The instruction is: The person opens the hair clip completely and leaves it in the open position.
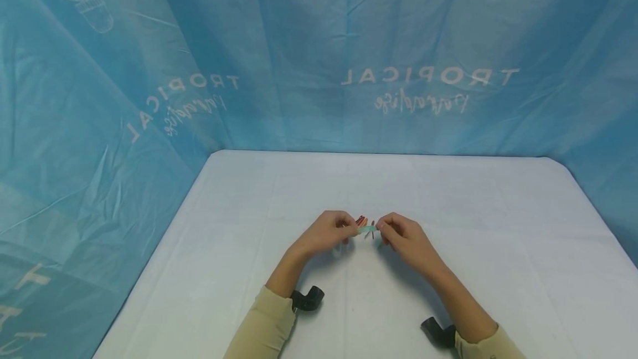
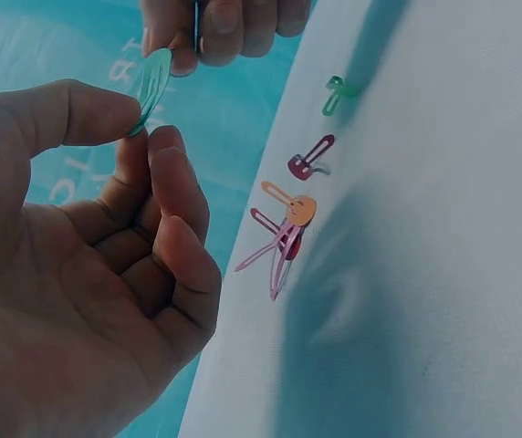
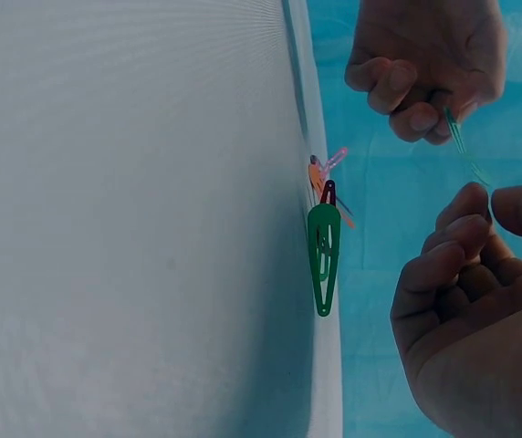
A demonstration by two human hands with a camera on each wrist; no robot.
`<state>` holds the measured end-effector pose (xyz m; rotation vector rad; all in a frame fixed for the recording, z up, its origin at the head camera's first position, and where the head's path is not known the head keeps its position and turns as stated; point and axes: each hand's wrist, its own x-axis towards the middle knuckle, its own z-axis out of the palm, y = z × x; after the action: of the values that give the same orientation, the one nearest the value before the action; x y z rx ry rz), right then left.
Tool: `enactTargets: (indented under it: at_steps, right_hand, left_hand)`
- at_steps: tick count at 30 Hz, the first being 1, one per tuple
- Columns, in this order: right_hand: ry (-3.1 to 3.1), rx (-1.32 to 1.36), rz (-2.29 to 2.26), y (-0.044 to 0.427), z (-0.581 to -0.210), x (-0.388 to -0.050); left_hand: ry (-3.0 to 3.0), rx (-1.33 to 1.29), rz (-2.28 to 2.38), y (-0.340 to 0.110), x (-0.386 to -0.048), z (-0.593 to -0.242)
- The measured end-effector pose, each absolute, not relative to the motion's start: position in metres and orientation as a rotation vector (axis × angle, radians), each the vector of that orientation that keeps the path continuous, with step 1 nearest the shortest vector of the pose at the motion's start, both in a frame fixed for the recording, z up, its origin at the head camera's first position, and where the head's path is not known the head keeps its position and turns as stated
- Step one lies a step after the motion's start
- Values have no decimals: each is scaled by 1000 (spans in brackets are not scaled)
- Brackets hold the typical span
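Between both hands, above the table, is a teal-green snap hair clip (image 1: 367, 229). My left hand (image 1: 331, 231) pinches one end of this hair clip between thumb and index finger, its other fingers loosely curled. At the opposite end, the thumb and index finger of my right hand (image 1: 406, 240) pinch the clip's tip. Below the hands lie more snap clips: an orange one (image 2: 302, 212) with a round face, a pink one (image 2: 279, 255), dark red ones (image 2: 299, 167) and a green one (image 3: 323, 251). The pink, orange and one dark red clip overlap.
A white-covered table (image 1: 448, 193) spreads under the hands. Blue curtains (image 1: 309, 43) with printed lettering hang behind it and along its left side. Black wrist-worn devices (image 1: 308, 298) sit below each hand, near the cuffs of the beige sleeves (image 1: 264, 323).
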<state>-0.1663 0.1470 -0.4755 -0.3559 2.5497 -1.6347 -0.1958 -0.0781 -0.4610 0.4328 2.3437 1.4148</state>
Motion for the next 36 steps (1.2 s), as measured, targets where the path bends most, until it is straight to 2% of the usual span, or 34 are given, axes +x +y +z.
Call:
enactTargets:
  at_steps: [36]
  right_hand:
    - [2535,-452,-1645,146,-476,-164]
  left_hand:
    - [2351,476,1427,-79,-192,-452]
